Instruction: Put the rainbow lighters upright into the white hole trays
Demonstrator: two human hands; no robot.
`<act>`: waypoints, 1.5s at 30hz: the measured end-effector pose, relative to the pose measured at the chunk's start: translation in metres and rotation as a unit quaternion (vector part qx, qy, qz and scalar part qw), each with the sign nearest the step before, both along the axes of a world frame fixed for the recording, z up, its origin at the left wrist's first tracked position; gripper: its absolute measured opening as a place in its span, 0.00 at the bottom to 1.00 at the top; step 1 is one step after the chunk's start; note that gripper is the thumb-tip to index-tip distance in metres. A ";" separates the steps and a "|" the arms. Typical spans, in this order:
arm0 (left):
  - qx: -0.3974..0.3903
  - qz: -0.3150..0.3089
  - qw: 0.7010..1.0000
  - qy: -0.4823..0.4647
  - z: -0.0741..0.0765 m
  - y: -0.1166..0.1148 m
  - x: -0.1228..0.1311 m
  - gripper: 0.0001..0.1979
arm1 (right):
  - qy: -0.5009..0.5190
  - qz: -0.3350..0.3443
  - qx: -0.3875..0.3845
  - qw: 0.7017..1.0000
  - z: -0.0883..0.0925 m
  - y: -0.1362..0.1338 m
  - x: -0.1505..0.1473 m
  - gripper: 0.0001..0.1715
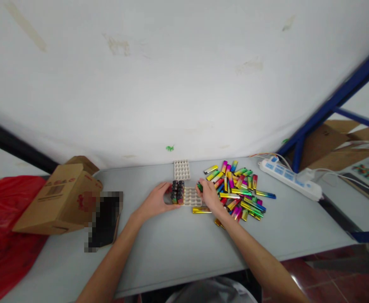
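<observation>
A white tray (192, 196) with rows of round-cornered pockets lies on the table in front of me. Black-topped lighters (177, 191) stand upright in its left part, packed in two columns. My left hand (159, 198) curls around that left end, thumb at the near edge and fingers at the far side. Over the tray's right edge, my right hand (207, 192) pinches a green lighter (199, 186), partly hidden by the fingers. Beside this hand spreads a loose heap of shiny lighters (241, 191) in gold, green, blue, pink and purple.
A second white pocketed tray (182, 169) lies nearer the wall. To the left are a dark phone-like slab (105, 221), a cardboard box (59, 198) and a red plastic bag (7, 235). A white power strip (290, 178) with cables lies right, by a blue frame (298, 153).
</observation>
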State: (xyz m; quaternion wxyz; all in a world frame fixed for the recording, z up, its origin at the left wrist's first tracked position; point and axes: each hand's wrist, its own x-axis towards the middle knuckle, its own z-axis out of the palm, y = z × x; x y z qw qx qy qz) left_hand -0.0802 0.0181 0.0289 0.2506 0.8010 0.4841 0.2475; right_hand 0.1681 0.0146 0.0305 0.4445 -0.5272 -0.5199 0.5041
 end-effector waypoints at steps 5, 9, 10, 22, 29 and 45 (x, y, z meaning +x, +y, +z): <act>0.000 -0.006 1.000 0.005 0.001 0.000 0.000 0.30 | -0.031 0.011 0.074 0.997 0.001 0.000 0.005 0.40; 0.000 -0.005 1.000 0.000 0.002 -0.001 0.001 0.31 | -0.105 0.039 0.171 0.979 0.003 0.002 0.013 0.28; -0.001 -0.004 1.000 0.000 0.002 -0.001 0.001 0.31 | -0.116 0.045 0.186 0.975 0.004 0.002 0.014 0.25; 0.002 -0.008 1.000 0.006 0.004 -0.002 0.002 0.27 | -0.220 0.111 0.221 0.944 -0.010 0.007 0.009 0.11; 0.007 -0.013 1.000 -0.004 0.002 -0.001 0.002 0.28 | -0.372 0.130 0.274 0.877 0.000 0.008 0.015 0.13; 0.003 -0.012 1.000 -0.010 0.002 -0.001 0.002 0.30 | -0.341 0.109 0.233 0.904 -0.006 -0.085 0.065 0.07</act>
